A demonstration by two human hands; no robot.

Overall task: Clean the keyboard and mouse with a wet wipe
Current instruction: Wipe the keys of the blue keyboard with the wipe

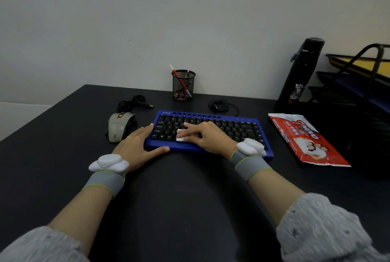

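Two bare hands work at a blue compact keyboard [232, 128] on a black desk [190, 188]: the left hand [135, 145] lies flat, fingers extended, bracing the keyboard's left end, while the right hand [207, 137] presses a small white wet wipe [181, 136] onto the lower-left keys with straight fingers, not curled round it. Keyboard wiping appears to be the step in hand. The next move likely calls for drawing the wipe rightward along the rows before turning to the grey mouse [117, 127], which sits just left of the keyboard.
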